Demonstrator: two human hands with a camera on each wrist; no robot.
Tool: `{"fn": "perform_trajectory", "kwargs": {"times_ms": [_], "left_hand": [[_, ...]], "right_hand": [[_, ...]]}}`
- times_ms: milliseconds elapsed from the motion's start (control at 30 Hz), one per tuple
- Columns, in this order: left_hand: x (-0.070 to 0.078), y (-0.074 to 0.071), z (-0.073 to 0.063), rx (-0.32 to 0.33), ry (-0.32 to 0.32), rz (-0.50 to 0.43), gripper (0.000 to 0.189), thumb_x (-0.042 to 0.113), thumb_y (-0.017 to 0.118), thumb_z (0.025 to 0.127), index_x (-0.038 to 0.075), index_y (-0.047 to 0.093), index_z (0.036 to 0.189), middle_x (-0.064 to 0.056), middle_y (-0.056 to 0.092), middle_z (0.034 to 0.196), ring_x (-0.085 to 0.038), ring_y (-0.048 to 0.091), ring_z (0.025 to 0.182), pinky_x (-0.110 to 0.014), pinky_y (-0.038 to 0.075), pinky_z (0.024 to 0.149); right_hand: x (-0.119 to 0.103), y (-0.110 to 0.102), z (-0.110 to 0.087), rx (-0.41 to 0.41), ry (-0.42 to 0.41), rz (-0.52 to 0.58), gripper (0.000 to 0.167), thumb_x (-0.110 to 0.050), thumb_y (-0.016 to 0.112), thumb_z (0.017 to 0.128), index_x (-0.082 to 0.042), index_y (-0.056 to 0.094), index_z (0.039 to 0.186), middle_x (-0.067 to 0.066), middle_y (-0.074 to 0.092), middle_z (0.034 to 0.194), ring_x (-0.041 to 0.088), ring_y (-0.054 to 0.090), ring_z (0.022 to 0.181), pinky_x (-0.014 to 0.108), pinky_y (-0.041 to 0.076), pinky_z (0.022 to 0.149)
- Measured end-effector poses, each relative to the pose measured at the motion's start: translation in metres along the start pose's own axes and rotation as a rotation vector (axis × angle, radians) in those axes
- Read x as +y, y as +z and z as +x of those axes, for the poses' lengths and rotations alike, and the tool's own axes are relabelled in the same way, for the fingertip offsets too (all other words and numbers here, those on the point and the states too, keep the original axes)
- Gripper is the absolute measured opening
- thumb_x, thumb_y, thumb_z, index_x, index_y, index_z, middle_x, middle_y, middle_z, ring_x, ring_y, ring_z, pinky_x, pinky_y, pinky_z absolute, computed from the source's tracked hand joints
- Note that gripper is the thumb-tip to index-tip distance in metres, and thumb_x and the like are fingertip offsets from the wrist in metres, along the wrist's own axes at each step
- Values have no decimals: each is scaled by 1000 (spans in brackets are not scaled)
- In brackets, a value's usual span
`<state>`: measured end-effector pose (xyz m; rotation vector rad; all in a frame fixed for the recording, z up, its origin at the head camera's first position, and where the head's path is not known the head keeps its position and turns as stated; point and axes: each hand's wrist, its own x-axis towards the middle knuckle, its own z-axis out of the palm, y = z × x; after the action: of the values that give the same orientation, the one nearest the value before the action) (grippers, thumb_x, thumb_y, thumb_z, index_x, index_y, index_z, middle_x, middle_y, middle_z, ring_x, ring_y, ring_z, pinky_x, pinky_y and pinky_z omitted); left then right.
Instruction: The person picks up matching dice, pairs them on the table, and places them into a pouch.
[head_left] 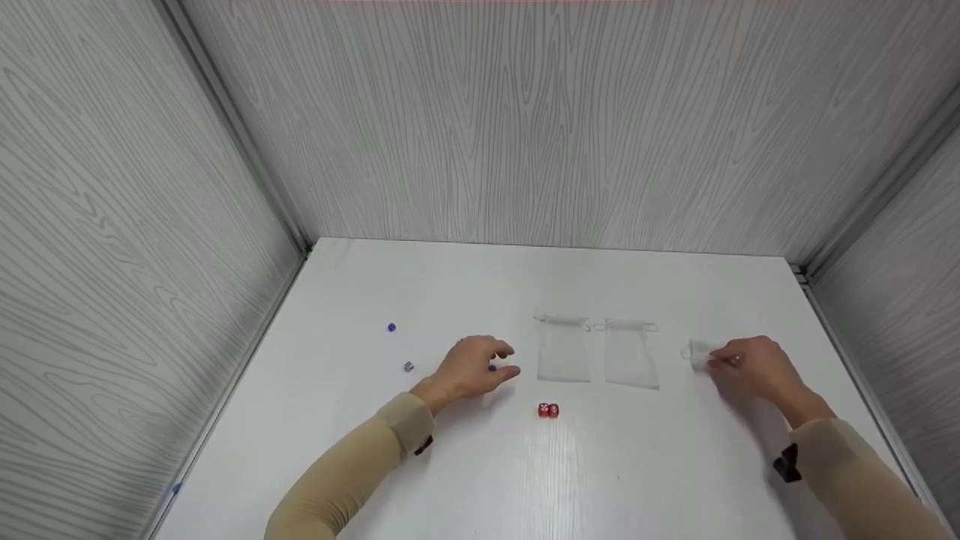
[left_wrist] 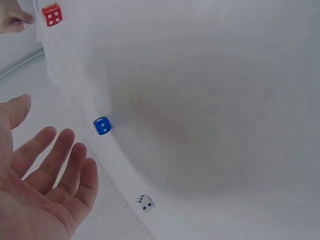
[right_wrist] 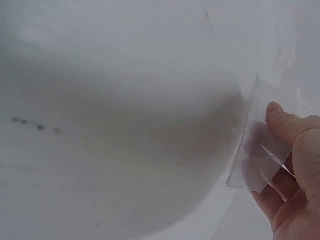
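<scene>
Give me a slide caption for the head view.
Right hand holding a sheer bag, left hand near a blue die, two more bags and two red dice between.

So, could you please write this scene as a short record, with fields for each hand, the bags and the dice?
left hand: near a blue die, not holding it
right hand: pinches a bag
flat bags: two, side by side, between the hands
red dice: two, together, below the flat bags in the head view
left of left hand: white die, second blue die
</scene>
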<state>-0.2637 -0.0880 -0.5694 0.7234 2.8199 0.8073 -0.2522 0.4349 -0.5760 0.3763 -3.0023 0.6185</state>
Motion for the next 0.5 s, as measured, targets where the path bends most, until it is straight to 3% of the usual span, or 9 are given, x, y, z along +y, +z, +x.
{"fn": "perform_trajectory", "kwargs": {"times_ms": [200, 367, 500], "left_hand": [[16, 2, 8, -1, 4, 7, 48, 45, 74, 108, 11, 76, 143, -7, 81, 137, -29, 75, 128, -52, 60, 113], [26, 6, 16, -11, 15, 2, 49, 45, 74, 108, 12, 75, 145, -6, 80, 138, -27, 75, 130, -49, 59, 114], [33, 9, 23, -10, 46, -13, 49, 45, 73, 109, 11, 75, 145, -6, 81, 138, -27, 75, 128, -47, 60, 112]], "right_hand": [[-16, -8, 5, 110, -98, -40, 13, -8, 86, 96, -3, 89, 108, 12, 88, 95, 35, 81, 85, 38, 60, 72], [-36, -13, 12, 167, -175, -97, 11, -7, 87, 95, -6, 90, 106, 6, 86, 89, 28, 76, 74, 41, 56, 68], [-55, -13, 16, 261, -290, -134, 14, -1, 90, 90, -8, 90, 102, 5, 85, 87, 26, 75, 70, 43, 57, 65]]}}
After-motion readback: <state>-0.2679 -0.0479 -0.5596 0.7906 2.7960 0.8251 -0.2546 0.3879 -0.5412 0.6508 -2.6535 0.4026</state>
